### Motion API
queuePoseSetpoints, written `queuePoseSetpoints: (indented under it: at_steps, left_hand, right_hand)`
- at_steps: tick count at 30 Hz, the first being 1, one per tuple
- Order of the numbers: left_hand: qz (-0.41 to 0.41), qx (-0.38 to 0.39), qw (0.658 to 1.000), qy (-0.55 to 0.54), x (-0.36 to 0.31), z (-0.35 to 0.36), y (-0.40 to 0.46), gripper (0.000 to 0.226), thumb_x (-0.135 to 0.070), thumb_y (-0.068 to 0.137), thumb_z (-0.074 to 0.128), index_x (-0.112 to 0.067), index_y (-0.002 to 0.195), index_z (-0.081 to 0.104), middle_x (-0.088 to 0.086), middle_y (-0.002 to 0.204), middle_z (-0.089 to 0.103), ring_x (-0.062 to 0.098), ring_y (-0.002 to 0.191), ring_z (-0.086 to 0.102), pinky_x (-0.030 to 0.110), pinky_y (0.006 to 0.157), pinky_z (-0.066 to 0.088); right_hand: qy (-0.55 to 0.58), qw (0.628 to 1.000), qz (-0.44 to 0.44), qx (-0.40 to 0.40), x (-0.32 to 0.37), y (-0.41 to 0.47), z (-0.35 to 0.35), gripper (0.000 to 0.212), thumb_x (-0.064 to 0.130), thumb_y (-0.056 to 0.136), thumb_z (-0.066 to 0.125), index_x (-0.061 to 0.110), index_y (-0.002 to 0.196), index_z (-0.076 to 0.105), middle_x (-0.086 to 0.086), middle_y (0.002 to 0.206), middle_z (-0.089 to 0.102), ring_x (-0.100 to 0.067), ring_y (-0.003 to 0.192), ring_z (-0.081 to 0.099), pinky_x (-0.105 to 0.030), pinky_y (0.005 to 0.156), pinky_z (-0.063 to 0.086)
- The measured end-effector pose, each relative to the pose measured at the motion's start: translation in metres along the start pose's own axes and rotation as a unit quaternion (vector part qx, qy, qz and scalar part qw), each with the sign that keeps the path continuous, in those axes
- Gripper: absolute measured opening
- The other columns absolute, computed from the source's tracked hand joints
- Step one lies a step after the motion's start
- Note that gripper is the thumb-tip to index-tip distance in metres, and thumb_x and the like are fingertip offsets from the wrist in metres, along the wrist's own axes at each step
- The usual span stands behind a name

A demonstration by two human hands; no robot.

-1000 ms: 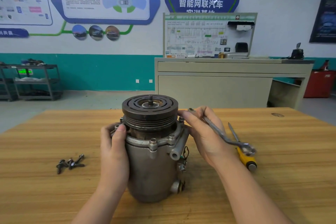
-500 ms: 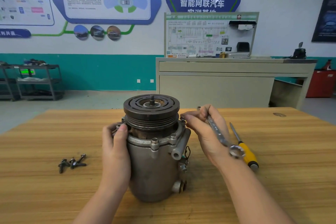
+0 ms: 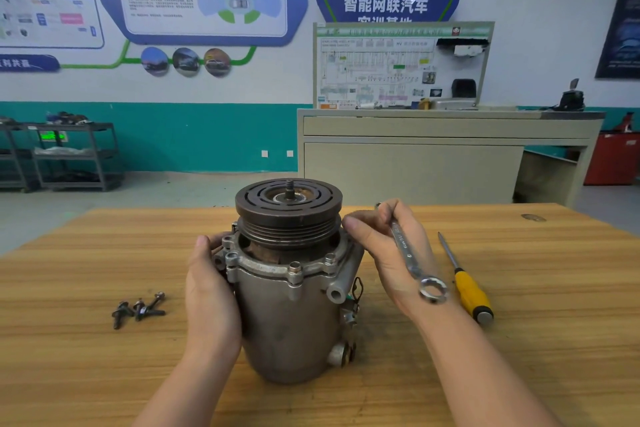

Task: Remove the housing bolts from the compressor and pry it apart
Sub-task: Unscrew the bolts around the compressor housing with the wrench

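compressor [image 3: 291, 315]: dull grey cast metal | wrench [image 3: 408, 255]: shiny steel | table [image 3: 536, 340]: matt grained wood

The left hand [image 3: 211, 291] cups the compressor's [image 3: 291, 315] side with thumb up, while the right hand [image 3: 388, 253] holds a wrench [image 3: 412, 260] across its palm, fingertips seemingly pinching something at the flange.
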State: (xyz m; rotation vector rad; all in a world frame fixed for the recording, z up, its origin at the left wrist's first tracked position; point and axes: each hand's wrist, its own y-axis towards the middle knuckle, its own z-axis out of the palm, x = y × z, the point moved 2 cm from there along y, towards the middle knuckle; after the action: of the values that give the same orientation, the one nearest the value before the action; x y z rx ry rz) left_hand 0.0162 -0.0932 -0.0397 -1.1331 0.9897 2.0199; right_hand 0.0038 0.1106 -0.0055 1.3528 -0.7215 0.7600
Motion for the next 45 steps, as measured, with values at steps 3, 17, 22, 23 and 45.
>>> queuePoseSetpoints:
  at_steps: [3,17,22,23,45]
  left_hand:
    - [-0.006,0.012,1.000,-0.003,0.0006,-0.0002,0.0010,0.047,-0.043,0.101,0.027,-0.027,0.082,0.067,-0.010,0.078,0.073,0.000,0.076,0.064,0.031,0.074,0.043]
    - [-0.021,0.006,1.000,-0.018,-0.0014,-0.0005,0.0002,0.044,-0.052,0.088,0.033,-0.038,0.076,0.073,-0.009,0.086,0.074,0.011,0.091,0.064,0.033,0.081,0.044]
    - [-0.034,0.004,0.999,-0.018,-0.0014,-0.0018,0.0004,0.042,-0.059,0.080,0.035,-0.041,0.075,0.073,-0.011,0.084,0.074,0.012,0.093,0.063,0.036,0.085,0.044]
    - [-0.033,0.005,0.999,-0.018,-0.0017,-0.0018,0.0002,0.042,-0.059,0.080,0.035,-0.042,0.074,0.073,-0.011,0.084,0.074,0.012,0.093,0.063,0.036,0.085,0.044]
    - [-0.036,0.003,0.999,-0.019,-0.0003,-0.0017,0.0024,0.040,-0.057,0.081,0.036,-0.042,0.075,0.073,-0.012,0.085,0.073,0.012,0.094,0.063,0.037,0.087,0.044]
  right_hand:
    - [0.023,1.000,-0.008,-0.015,-0.0017,0.0013,-0.0015,0.031,0.035,0.062,0.077,0.032,0.071,0.047,-0.006,0.078,0.070,-0.022,0.086,0.069,-0.038,0.080,0.049]
    - [0.041,0.999,-0.001,0.004,-0.0040,0.0022,-0.0014,0.032,0.035,0.063,0.080,0.032,0.070,0.049,-0.006,0.084,0.072,-0.021,0.091,0.070,-0.040,0.082,0.050]
    - [0.039,0.999,-0.004,-0.015,-0.0050,0.0029,-0.0029,0.026,0.032,0.064,0.075,0.030,0.070,0.049,-0.021,0.086,0.065,-0.040,0.097,0.064,-0.051,0.086,0.052]
    - [0.055,0.998,0.001,-0.010,-0.0049,0.0027,-0.0016,0.023,0.031,0.066,0.074,0.032,0.067,0.052,-0.021,0.085,0.063,-0.043,0.099,0.062,-0.053,0.086,0.052]
    - [0.021,1.000,-0.015,0.014,-0.0080,0.0038,-0.0013,0.029,0.040,0.065,0.078,0.042,0.065,0.049,0.002,0.081,0.072,-0.015,0.085,0.069,-0.022,0.070,0.052]
